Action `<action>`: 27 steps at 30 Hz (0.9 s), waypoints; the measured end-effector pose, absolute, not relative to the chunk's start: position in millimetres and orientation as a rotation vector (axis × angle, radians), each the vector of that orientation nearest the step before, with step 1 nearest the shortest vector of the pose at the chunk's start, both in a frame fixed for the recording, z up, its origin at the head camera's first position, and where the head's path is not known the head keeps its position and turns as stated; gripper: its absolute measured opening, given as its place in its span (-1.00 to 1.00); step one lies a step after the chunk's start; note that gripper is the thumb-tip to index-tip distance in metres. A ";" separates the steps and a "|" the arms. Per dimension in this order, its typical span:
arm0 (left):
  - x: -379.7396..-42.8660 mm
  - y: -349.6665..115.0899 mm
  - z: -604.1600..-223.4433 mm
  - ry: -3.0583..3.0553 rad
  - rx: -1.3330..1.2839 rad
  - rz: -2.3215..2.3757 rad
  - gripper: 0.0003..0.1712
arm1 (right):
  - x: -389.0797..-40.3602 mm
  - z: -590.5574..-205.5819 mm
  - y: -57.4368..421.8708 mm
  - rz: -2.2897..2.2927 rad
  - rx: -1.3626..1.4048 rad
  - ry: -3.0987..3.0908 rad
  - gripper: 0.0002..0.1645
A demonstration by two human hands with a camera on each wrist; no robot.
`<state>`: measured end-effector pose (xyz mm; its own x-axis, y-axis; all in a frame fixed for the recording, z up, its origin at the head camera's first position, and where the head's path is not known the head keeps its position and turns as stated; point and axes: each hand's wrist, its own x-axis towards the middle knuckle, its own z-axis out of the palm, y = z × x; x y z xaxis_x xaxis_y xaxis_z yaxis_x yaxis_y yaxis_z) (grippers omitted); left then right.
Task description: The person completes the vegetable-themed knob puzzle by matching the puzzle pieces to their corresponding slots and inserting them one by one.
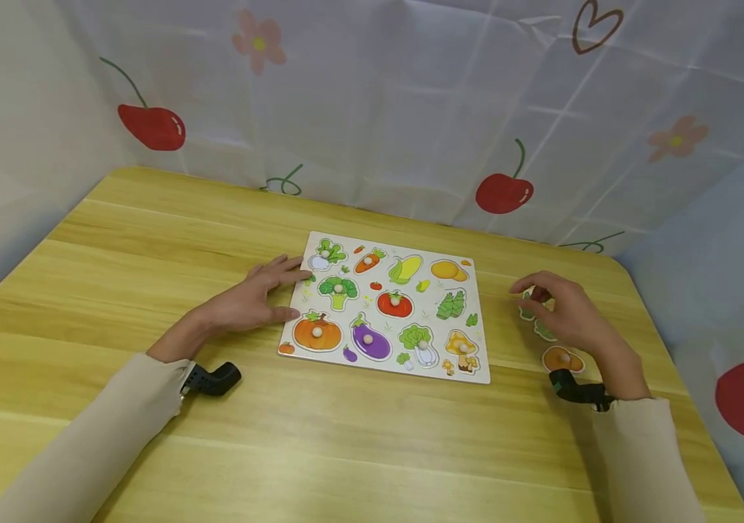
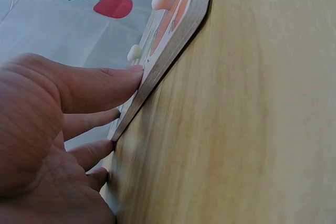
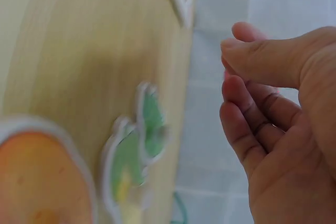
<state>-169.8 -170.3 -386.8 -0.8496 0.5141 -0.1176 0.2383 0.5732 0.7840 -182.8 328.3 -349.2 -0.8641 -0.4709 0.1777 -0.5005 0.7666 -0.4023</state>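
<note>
A wooden vegetable puzzle board [image 1: 357, 285] lies on the table. Knobbed pieces such as the pumpkin [image 1: 326, 338], eggplant [image 1: 378, 346] and tomato [image 1: 403, 306] sit in it; its corn, potato and green leafy-shoot pictures show no knobs. My left hand [image 1: 251, 296] rests at the board's left edge, thumb [image 2: 113, 85] and fingertips touching it. Over the right side of the table hovers my right hand [image 1: 571, 312], fingers loosely bent and holding nothing. Below it lie a potato piece [image 1: 556, 360], a green-and-yellow piece [image 3: 125, 169] and a smaller green piece [image 3: 153, 124], partly hidden in the head view.
The wooden table [image 1: 359, 443] stretches around the board. Behind it hangs a pale curtain [image 1: 372, 109] printed with cherries and flowers, and a pale wall [image 1: 732, 290] stands to the right. A dark wrist camera [image 1: 215, 379] sits on each wrist.
</note>
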 end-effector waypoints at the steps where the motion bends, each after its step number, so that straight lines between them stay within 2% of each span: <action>1: -169.8 -170.2 -387.0 2.474 0.614 1.162 -0.20 | -184.2 -351.3 331.9 0.689 0.760 -2.911 -0.75; 9: -169.2 -169.7 -387.1 2.470 0.606 1.167 -0.19 | -190.7 -363.5 353.3 0.697 0.580 -2.996 -0.84; 27: -168.3 -169.5 -386.7 2.468 0.601 1.182 -0.21 | -197.6 -373.0 361.4 0.697 0.532 -3.105 -0.84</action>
<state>-168.3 -169.5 -386.7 -0.8531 0.5082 -0.1180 0.2266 0.5646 0.7937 -197.6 361.4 -373.0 -0.9421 -0.3351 -0.0107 -0.2984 0.8526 -0.4290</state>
